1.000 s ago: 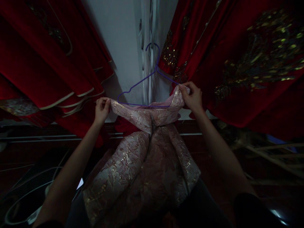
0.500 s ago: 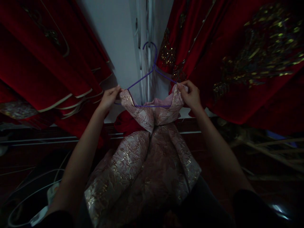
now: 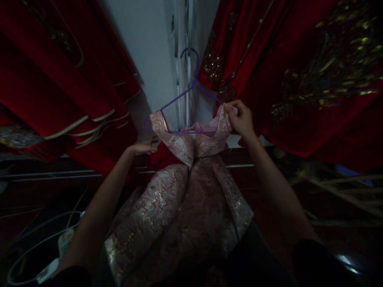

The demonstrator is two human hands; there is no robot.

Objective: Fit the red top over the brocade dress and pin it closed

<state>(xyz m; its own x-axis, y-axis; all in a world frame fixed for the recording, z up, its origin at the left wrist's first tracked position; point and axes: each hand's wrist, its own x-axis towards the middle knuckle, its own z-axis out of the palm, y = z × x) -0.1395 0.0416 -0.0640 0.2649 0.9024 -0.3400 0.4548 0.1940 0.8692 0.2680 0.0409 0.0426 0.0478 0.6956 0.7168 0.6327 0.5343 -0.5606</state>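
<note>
A pink dress (image 3: 167,191) with a shiny gold pattern hangs on a purple hanger (image 3: 179,95), its skirt spreading down toward my body. My right hand (image 3: 241,118) pinches the dress's right shoulder strap near that end of the hanger. My left hand (image 3: 143,146) is off the dress, a little below and left of the left strap, with its fingers stretched out and apart. The left strap sits over the hanger, whose left tip sticks out past it. What the hanger's hook rests on is hard to make out.
Red garments with pale trim (image 3: 68,127) hang on the left. On the right is red cloth with gold sequins (image 3: 329,71). A pale panel (image 3: 140,52) stands between them. White looped wire (image 3: 38,235) lies at lower left, and wooden bars (image 3: 338,191) are at right.
My left hand has let go of the left strap and moved down, its fingers opening. My right hand keeps its pinch on the other strap. The dress has barely moved.
</note>
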